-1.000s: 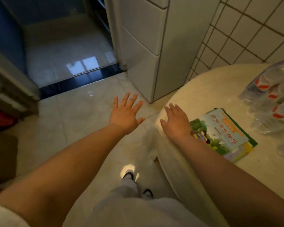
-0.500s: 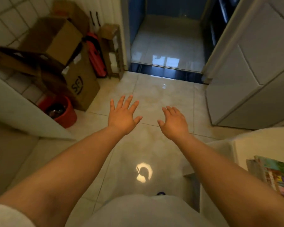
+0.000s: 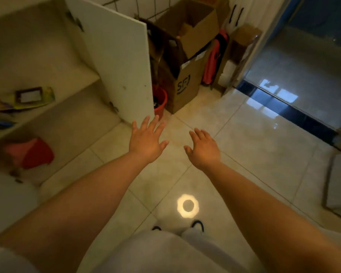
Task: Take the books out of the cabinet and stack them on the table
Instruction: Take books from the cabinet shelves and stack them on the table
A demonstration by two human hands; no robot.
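Cream floor tiles (image 3: 244, 146) lie beneath our bare left hand (image 3: 147, 139) and bare right hand (image 3: 204, 148), both held out with fingers spread and holding nothing. Colourful flat books (image 3: 18, 101) lie on the middle shelf of the open white wooden cabinet (image 3: 118, 62), well left of our hands.

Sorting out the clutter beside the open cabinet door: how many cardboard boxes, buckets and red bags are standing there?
Cardboard boxes: 3, one printed, one open on top, one by the doorway
Red bucket: 1
Red bag: 1
Total: 5
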